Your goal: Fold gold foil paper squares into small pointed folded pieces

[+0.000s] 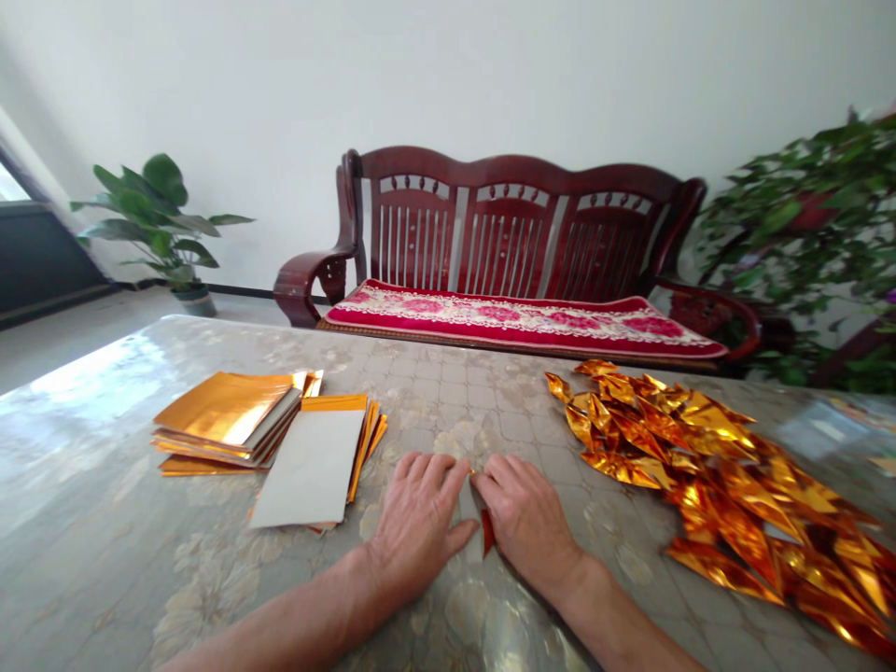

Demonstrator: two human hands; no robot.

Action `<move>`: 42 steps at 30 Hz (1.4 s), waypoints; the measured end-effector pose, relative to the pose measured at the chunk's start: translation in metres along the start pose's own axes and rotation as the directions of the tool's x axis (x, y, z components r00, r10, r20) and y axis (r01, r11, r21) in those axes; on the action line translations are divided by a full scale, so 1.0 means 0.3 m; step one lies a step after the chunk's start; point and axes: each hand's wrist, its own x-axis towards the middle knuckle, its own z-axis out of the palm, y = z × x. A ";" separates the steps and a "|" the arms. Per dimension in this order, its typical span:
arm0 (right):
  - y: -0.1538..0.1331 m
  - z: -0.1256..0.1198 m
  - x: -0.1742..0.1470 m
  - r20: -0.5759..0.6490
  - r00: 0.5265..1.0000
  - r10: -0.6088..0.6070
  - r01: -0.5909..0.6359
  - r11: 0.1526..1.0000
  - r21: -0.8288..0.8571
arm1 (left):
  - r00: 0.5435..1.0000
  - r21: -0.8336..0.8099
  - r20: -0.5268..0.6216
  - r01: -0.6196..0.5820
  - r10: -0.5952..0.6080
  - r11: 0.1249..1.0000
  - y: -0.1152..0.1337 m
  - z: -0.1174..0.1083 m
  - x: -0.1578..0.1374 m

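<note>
Both my hands rest close together at the near middle of the table, over a sheet of gold foil paper (488, 534) that they mostly cover. Its strip between them shows orange-gold and grey. My left hand (422, 509) lies on the paper's left side, thumb and fingertips pressing it. With fingers curled, my right hand (526, 515) grips its right edge. To the left are a stack of gold foil sheets (217, 408) and a second stack with a grey sheet (312, 467) on top. Folded gold foil pieces (700, 467) lie heaped to the right.
A patterned, glossy cover lies over the table (448, 383). Clear plastic packaging (840, 427) sits at the right edge. Beyond the table stands a dark red wooden bench (514, 233) with a red floral cushion (504, 315). Potted plants (158, 219) flank it.
</note>
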 end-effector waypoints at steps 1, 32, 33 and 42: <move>-0.001 0.000 0.000 0.000 1.000 0.000 0.000 1.000 0.001 | 1.000 0.001 0.001 -0.010 0.010 1.000 0.000 0.000 0.001; 0.062 0.001 -0.018 -0.047 0.992 0.116 -0.088 0.911 0.403 | 0.999 0.029 0.032 -0.026 0.025 0.999 -0.007 0.015 0.008; 0.063 0.000 -0.017 -0.046 0.992 0.114 -0.086 0.910 0.406 | 0.999 0.030 0.033 -0.025 0.024 0.999 -0.008 0.016 0.008; 0.106 0.014 -0.015 0.022 0.999 0.033 -0.040 0.832 0.553 | 0.999 0.007 0.046 -0.020 0.020 1.000 -0.014 0.014 0.010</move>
